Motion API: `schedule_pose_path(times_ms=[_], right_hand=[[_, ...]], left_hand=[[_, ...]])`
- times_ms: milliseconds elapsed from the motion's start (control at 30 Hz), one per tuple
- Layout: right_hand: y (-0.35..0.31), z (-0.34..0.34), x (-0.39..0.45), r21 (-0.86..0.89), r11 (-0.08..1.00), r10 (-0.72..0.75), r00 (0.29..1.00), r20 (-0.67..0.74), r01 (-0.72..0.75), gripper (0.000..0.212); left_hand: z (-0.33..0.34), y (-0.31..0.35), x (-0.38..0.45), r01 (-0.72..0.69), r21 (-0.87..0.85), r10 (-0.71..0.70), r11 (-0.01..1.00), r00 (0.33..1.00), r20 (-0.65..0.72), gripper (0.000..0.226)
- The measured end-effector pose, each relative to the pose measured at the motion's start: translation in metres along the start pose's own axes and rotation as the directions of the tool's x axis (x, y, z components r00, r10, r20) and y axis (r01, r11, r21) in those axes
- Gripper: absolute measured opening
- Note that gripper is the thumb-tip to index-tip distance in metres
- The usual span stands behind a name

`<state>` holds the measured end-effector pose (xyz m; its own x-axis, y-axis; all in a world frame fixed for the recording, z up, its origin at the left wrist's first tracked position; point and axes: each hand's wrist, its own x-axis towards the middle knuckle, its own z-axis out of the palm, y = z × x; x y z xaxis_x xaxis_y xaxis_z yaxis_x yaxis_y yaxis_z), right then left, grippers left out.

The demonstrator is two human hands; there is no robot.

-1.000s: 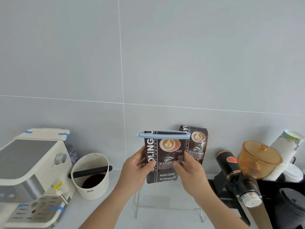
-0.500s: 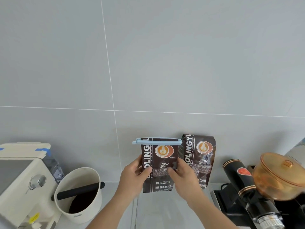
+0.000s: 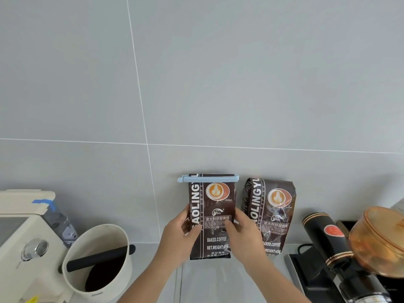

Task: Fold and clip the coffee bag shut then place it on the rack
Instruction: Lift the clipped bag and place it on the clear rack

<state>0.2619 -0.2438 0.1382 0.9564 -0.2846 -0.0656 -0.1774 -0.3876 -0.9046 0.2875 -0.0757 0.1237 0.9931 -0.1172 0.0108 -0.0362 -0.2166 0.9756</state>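
Both hands' fingers, left hand and right hand, gripping clipped coffee bag edges, just beside second bag.

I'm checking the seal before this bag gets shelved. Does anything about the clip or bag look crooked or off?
Nothing stands out. The blue clip sits level across the folded top of the coffee bag, overhanging both sides. The left hand and right hand hold the bag upright.
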Motion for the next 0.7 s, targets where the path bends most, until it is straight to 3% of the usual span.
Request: schedule_pose_path(times_ms=[433, 567, 700], right_hand=[[-0.004, -0.002, -0.005, -0.011, 1.000, -0.028, 0.999, 0.025, 0.029, 0.035], [-0.006, -0.004, -0.009, -0.001, 1.000, -0.003, 0.999, 0.051, 0.003, 0.034], [-0.020, -0.017, -0.019, 0.067, 0.998, -0.004, 0.997, 0.075, -0.001, 0.035]], left_hand=[[0.001, -0.001, 0.003, -0.099, 0.270, 0.105, 0.958, 0.994, -0.009, 0.051], [0.002, 0.007, 0.001, -0.057, 0.403, 0.084, 0.914, 0.995, -0.051, 0.040], [0.005, 0.017, 0.000, 0.030, 0.405, 0.004, 0.914, 0.997, -0.082, 0.032]])
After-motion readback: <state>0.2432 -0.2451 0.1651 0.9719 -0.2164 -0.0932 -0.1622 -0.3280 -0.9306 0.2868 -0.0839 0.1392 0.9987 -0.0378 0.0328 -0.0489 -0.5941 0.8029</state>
